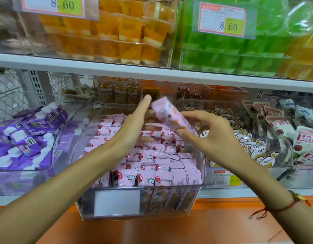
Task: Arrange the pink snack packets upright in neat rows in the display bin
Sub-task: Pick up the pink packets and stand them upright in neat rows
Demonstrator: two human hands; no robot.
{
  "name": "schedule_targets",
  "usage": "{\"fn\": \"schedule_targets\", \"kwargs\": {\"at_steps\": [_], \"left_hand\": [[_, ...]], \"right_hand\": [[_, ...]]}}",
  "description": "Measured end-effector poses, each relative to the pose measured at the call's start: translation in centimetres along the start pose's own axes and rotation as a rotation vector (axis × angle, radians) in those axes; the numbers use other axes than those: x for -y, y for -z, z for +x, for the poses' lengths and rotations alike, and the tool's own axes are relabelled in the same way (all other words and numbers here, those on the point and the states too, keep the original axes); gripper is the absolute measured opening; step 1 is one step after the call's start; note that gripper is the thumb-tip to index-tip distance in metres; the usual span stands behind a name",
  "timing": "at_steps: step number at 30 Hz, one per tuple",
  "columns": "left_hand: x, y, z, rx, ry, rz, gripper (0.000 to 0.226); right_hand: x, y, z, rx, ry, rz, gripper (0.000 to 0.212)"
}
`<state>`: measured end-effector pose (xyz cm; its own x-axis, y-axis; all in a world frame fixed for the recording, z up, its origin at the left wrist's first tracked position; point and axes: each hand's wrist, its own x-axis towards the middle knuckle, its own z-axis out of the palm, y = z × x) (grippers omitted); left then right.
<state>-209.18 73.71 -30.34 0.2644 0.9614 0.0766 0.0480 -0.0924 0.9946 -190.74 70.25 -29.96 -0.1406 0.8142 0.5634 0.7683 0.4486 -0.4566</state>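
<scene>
A clear plastic display bin (169, 201) stands on the lower shelf, filled with several rows of upright pink snack packets (152, 173). Above its far half I hold one pink packet (169, 113) tilted in the air; it is blurred. My right hand (205, 134) pinches the packet's lower end between thumb and fingers. My left hand (132, 124) is raised beside the packet with straight fingers, its fingertips against the packet's left side. The packets under my hands are partly hidden.
Purple drink cartons (29, 134) fill the bin at left. Bins of white cartoon packets (249, 147) and red-and-white packets (293, 138) stand at right. Orange (117, 41) and green (231, 55) jelly cups sit on the shelf above. An orange ledge (169, 229) runs below.
</scene>
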Motion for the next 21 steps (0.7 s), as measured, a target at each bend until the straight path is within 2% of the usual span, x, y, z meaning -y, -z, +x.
{"fn": "schedule_targets", "kwargs": {"at_steps": [3, 5, 9, 13, 15, 18, 21], "left_hand": [[0.0, -0.2, -0.2, 0.094, -0.062, -0.004, 0.06], [0.3, -0.5, -0.5, 0.12, -0.119, 0.065, 0.049], [0.9, -0.6, -0.7, 0.087, -0.192, 0.115, 0.027], [1.1, -0.9, -0.7, 0.063, -0.279, 0.084, 0.022], [1.3, -1.2, -0.7, 0.045, -0.337, 0.114, 0.025], [1.7, -1.7, -0.7, 0.066, -0.393, 0.158, 0.026], [2.8, -1.5, -0.4, 0.117, -0.379, 0.276, 0.032]], "right_hand": [[0.3, -0.1, 0.1, 0.075, -0.202, 0.449, 0.019], [0.3, 0.0, 0.1, 0.094, -0.272, 0.603, 0.01], [0.0, -0.1, -0.1, 0.13, -0.274, 0.64, 0.015], [-0.2, -0.1, 0.1, 0.169, -0.274, 0.656, 0.042], [-0.3, 0.2, 0.3, 0.112, -0.245, 0.642, 0.056], [-0.2, 0.3, 0.4, -0.006, -0.077, 0.511, 0.046], [-0.4, 0.3, 0.7, -0.167, -0.02, 0.397, 0.042]]}}
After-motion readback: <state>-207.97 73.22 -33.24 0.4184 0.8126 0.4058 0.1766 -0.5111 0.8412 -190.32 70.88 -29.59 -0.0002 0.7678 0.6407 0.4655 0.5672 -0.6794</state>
